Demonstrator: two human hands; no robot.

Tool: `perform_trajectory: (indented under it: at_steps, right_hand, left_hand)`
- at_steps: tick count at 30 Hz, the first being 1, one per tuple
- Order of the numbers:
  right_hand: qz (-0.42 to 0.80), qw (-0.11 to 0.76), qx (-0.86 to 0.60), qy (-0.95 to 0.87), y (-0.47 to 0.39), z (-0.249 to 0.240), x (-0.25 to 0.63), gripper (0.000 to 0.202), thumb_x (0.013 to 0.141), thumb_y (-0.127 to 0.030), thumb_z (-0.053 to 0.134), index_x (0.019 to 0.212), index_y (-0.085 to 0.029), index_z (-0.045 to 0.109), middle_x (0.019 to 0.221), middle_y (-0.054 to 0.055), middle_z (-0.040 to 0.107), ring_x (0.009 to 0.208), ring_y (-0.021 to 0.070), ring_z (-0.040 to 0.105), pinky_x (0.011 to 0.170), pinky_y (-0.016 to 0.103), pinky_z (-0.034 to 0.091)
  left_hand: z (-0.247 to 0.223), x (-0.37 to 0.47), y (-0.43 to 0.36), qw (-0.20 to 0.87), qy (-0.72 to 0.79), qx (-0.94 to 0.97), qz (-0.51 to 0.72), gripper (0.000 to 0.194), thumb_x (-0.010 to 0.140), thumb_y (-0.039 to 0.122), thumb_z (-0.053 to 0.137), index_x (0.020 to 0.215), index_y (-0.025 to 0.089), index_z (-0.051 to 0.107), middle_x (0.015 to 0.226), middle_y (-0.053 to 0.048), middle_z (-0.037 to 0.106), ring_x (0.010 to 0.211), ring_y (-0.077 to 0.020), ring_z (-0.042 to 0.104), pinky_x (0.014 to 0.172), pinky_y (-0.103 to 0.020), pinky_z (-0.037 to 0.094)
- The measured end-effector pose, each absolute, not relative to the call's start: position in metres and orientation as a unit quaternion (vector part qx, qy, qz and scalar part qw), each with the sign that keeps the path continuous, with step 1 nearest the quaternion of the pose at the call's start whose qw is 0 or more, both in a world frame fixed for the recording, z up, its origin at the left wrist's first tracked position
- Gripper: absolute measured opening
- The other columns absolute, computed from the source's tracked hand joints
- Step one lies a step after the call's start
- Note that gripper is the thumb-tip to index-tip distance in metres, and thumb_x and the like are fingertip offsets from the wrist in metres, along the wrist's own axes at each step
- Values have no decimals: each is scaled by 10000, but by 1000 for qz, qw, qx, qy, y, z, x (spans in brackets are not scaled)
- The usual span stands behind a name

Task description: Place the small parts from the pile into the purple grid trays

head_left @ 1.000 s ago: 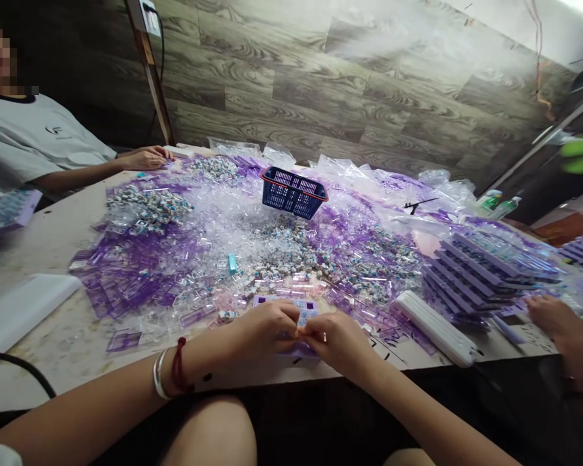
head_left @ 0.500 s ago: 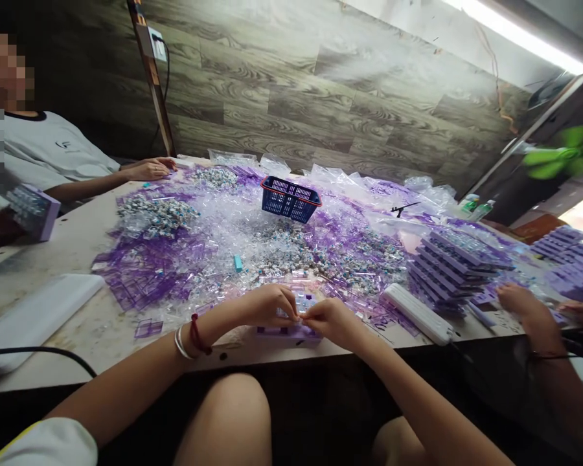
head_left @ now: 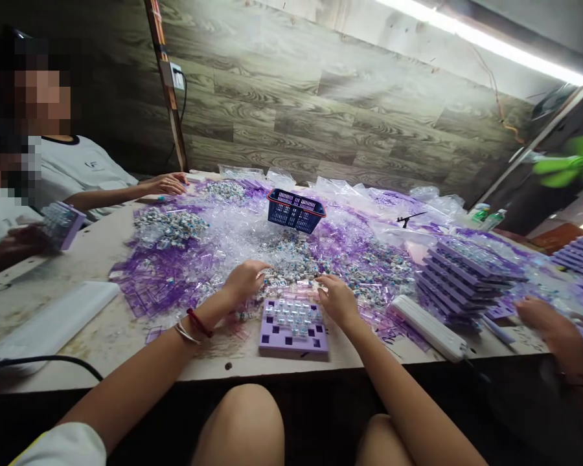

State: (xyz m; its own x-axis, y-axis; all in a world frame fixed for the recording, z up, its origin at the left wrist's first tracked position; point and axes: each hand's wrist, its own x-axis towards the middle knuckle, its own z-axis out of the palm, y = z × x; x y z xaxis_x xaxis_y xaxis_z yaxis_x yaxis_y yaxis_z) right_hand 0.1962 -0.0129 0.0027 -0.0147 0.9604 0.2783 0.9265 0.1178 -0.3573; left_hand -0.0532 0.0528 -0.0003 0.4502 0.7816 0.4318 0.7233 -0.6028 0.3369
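Note:
A purple block with square holes [head_left: 274, 340] lies at the table's front edge between my hands. Clear, cube-like small pieces [head_left: 291, 316] fill many of its holes; several front and side holes are bare. Beyond the block's left corner, my left hand [head_left: 245, 281] reaches to the heap of small white, grey and blue parts [head_left: 291, 255], fingers stretched and apart. At the block's right side, my right hand [head_left: 337, 299] points its slightly bent, parted fingers at the near edge of that heap. I see nothing held in either hand, though the fingertips are small and partly lost against the parts.
A dark blue basket [head_left: 295, 212] stands amid clear and purple plastic pieces. Stacked purple blocks [head_left: 459, 281] and a white power strip [head_left: 430, 328] are at right. A long white case [head_left: 53, 323] lies at left. Co-workers' hands [head_left: 168, 184] work at both sides.
My hands, together over the purple block before, have parted and moved outward and forward to the parts heap. The block is now uncovered. The view has shifted slightly.

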Motion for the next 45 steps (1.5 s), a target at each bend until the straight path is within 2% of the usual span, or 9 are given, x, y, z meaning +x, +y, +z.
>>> perform_trajectory:
  at_steps: [3,11,16,21,26,29,33,40,45]
  right_hand:
    - [49,218,-663,-715,-4,-2,189,312,830,-111,524,1090,-216,663,1176,57,648,1044,198,588,864,292,417]
    - [26,184,-703,-687,1,0,181,205,864,-203,501,949,-199,688,1003,90,704,944,216,623,810,316,390]
    - [18,249,-687,-682,0,2,193,177,799,-177,524,891,-174,676,897,75,696,856,208,621,810,342,408]
    - [122,362,-584,-716,-15,11,210,149,718,-142,534,811,-144,651,801,55,633,720,154,597,697,278,477]
    - [251,368,-517,-731,-56,32,215,110,697,-178,545,766,-169,630,798,29,611,666,131,582,587,240,471]
    - [303,320,-524,-729,-85,47,216,98,686,-163,550,763,-174,609,758,18,630,646,130,582,546,224,438]
    - [266,252,-558,-745,-115,61,219,116,666,-123,552,734,-183,624,681,1,631,577,119,546,527,231,394]
    - [298,269,-556,-728,-118,39,224,237,705,-132,541,926,-185,608,676,-18,596,579,112,520,524,222,395]
    - [334,309,-535,-712,-95,15,216,108,677,-139,567,778,-161,601,684,-12,582,590,102,522,547,217,426]
  left_hand:
    - [-6,-61,59,17,472,850,232,379,804,64,490,1153,117,627,1118,-136,666,1045,-271,607,923,-392,477]
    - [-15,-60,64,-9,449,870,202,385,812,48,497,1165,161,601,1203,-128,607,1129,-253,541,994,-401,425]
    - [-13,-61,64,-10,440,873,209,317,805,89,549,1100,172,634,1195,-121,591,1124,-261,536,987,-416,436]
    - [-11,-61,63,-4,433,874,219,265,775,76,566,1010,169,646,1138,-106,610,1093,-239,545,980,-385,448]
    - [-13,-62,69,3,421,882,212,229,791,96,563,996,177,625,1105,-89,598,1074,-227,542,977,-372,440]
    - [-15,-64,73,24,409,885,222,197,796,101,554,969,164,622,1054,-90,590,1027,-220,556,943,-345,454]
    - [-15,-64,75,63,405,879,243,192,776,79,530,929,150,622,999,-76,579,917,-196,581,869,-313,478]
    - [-13,-61,70,86,388,869,296,209,747,62,507,921,153,582,1014,-63,552,797,-158,579,791,-290,491]
    - [-12,-61,69,88,394,860,311,112,741,66,501,800,153,539,923,-44,541,720,-141,553,698,-263,476]
